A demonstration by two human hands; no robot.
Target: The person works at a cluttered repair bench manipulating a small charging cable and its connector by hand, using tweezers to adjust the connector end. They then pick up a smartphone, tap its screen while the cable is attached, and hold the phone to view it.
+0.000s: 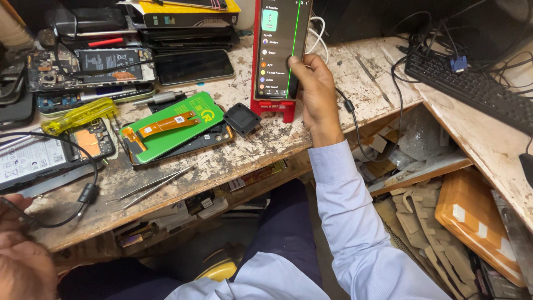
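Note:
My right hand (316, 94) grips the right edge of a lit phone (282, 47) that stands upright in a red stand (275, 106) at the back of the workbench; a green vertical line runs down its screen. My left hand (22, 261) sits at the lower left by the bench's front edge, fingers curled around a black cable (83, 194). A green replacement screen with an orange flex strip (172, 125) lies flat on the bench between the hands. Two metal tweezers (155, 186) lie near the front edge.
Opened phones and a battery (114, 61) crowd the back left, beside a yellow screwdriver (80, 114) and a small black square part (242, 118). A black keyboard (472, 89) rests on the right-hand counter. Cardboard and packets (477, 222) fill the space below.

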